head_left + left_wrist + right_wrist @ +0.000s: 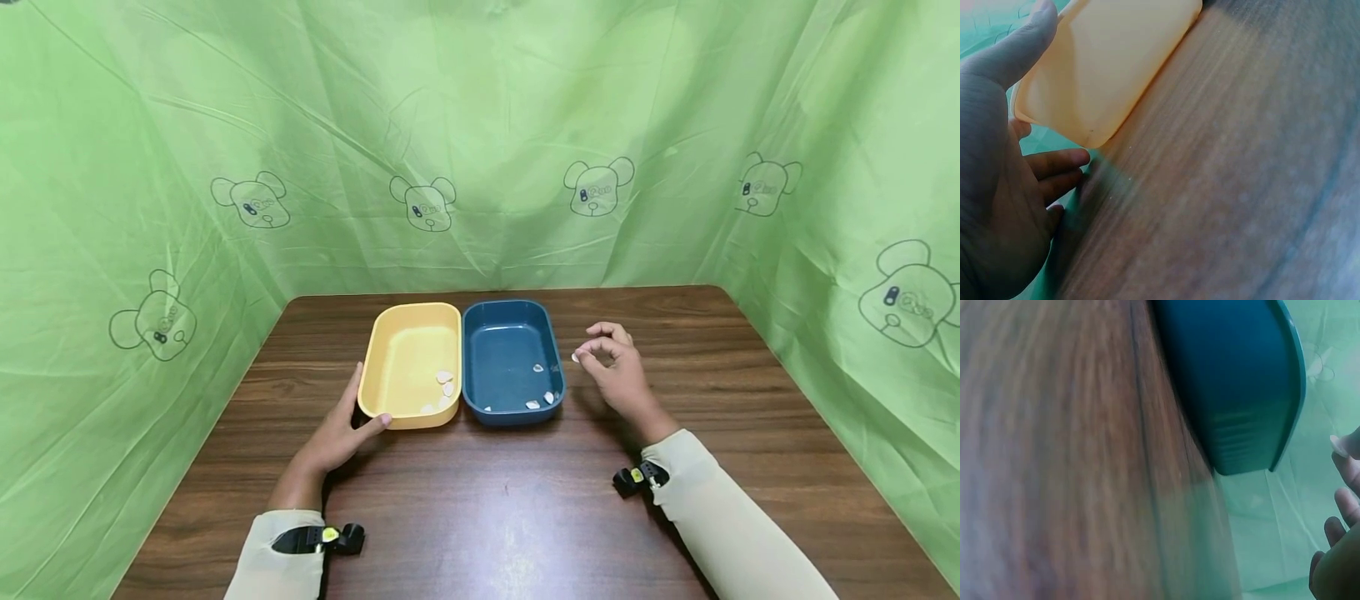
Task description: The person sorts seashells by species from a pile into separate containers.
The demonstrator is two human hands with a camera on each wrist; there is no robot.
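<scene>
My left hand [335, 435] grips the front left corner of a yellow plastic tub [411, 422], thumb on the front rim and fingers along the left side. In the left wrist view the thumb [1025, 47] lies against the tub's wall [1116, 69]. To the right of the blue tub [513, 417], my right hand [617, 372] pinches a small white shell [575, 357] between thumb and forefinger, raised above the table. That shell [1338, 446] also shows at the fingertips in the right wrist view. Several white shells [444, 377] lie in the yellow tub, and several more [549, 397] in the blue one.
Both tubs stand side by side, touching, on a dark brown wooden table [480, 500]. A green cloth [495, 125] printed with bear heads hangs behind and along both sides. Each wrist wears a black strap with a small camera.
</scene>
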